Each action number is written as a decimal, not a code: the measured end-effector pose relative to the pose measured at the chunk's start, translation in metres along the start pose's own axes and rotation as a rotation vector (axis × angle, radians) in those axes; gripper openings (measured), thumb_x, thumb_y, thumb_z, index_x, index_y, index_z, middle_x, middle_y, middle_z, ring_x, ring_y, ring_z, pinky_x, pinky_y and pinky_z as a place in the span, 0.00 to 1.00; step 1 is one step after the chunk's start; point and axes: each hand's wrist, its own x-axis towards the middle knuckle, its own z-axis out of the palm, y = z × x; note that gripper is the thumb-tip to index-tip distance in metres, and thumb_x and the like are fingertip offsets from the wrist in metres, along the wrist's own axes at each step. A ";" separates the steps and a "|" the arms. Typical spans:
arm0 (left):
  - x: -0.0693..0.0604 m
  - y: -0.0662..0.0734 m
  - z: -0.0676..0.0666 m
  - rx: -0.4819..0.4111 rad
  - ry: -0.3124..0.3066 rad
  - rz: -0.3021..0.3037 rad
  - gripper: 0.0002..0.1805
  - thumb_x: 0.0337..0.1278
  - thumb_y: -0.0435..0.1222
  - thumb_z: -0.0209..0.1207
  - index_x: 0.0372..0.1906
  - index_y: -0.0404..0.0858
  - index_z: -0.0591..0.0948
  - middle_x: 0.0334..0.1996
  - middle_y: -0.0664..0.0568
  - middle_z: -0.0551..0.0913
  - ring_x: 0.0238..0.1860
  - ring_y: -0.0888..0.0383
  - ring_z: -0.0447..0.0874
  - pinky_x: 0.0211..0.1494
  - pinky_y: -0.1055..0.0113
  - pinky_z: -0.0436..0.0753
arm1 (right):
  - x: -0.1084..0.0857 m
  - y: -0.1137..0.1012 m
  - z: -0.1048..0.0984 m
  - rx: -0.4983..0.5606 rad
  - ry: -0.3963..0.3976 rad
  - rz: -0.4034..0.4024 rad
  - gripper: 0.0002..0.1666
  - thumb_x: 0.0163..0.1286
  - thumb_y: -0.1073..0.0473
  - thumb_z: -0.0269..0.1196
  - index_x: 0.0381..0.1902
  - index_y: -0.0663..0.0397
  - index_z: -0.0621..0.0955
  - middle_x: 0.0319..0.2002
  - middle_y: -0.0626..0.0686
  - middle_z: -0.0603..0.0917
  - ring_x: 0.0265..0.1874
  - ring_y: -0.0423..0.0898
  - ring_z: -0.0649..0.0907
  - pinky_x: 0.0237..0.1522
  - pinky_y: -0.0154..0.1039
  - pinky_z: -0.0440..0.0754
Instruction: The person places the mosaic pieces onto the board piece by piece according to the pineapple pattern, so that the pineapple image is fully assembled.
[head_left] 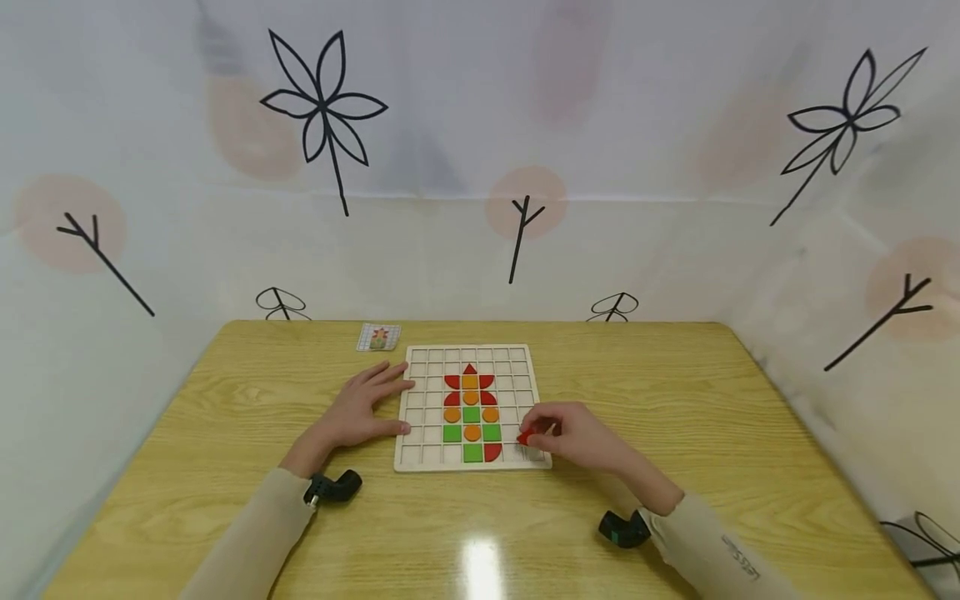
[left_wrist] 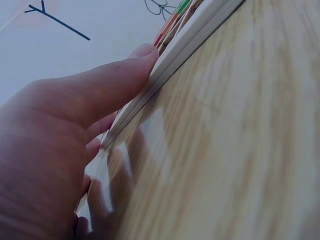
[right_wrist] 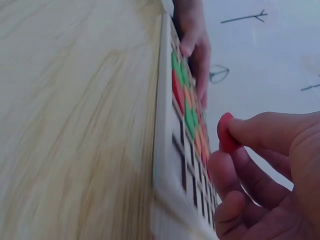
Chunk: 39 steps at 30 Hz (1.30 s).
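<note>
A white grid board (head_left: 435, 467) lies on the table, with colored pieces set in its middle columns. Among them are a red triangle (head_left: 470, 369) at the top, orange circles, green squares (head_left: 472, 453) and red rounded pieces (head_left: 492, 452). My left hand (head_left: 356, 412) rests on the board's left edge, fingers spread and thumb touching the rim. Over the lower right cells, my right hand (head_left: 577, 435) pinches a small red piece (right_wrist: 226, 132) between thumb and index finger. The right wrist view shows it held above the board; its full outline is partly hidden by the fingertips.
A small picture card (head_left: 378, 337) with a matching colored pattern lies behind the board to the left. The wooden table (head_left: 637, 375) runs back to a patterned white cloth (head_left: 450, 275). Black wrist devices (head_left: 624, 529) sit at both sleeves.
</note>
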 end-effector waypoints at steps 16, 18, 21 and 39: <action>-0.001 0.002 -0.001 0.003 0.001 0.001 0.42 0.53 0.59 0.67 0.71 0.46 0.73 0.76 0.52 0.60 0.77 0.43 0.47 0.73 0.37 0.48 | 0.049 -0.035 0.051 -0.033 -0.003 -0.174 0.14 0.68 0.66 0.66 0.50 0.52 0.86 0.37 0.46 0.83 0.30 0.39 0.78 0.31 0.34 0.78; -0.001 0.002 -0.001 0.012 0.002 0.002 0.42 0.53 0.60 0.66 0.71 0.47 0.73 0.77 0.52 0.60 0.77 0.43 0.47 0.73 0.37 0.48 | 0.052 -0.037 0.054 -0.043 0.001 -0.178 0.12 0.68 0.65 0.66 0.49 0.52 0.86 0.37 0.46 0.83 0.31 0.38 0.78 0.33 0.34 0.79; -0.001 0.001 0.000 0.012 0.002 0.003 0.41 0.53 0.60 0.66 0.71 0.47 0.73 0.77 0.52 0.60 0.78 0.44 0.47 0.73 0.37 0.48 | 0.055 -0.040 0.058 -0.063 -0.005 -0.185 0.09 0.68 0.65 0.67 0.45 0.51 0.87 0.36 0.44 0.84 0.33 0.37 0.80 0.36 0.34 0.80; -0.002 0.002 -0.001 -0.006 0.002 0.009 0.41 0.54 0.58 0.67 0.71 0.47 0.73 0.77 0.52 0.60 0.77 0.43 0.47 0.73 0.37 0.48 | 0.058 -0.039 0.069 -0.175 -0.069 -0.152 0.05 0.69 0.63 0.66 0.38 0.46 0.83 0.29 0.39 0.78 0.28 0.37 0.75 0.31 0.33 0.76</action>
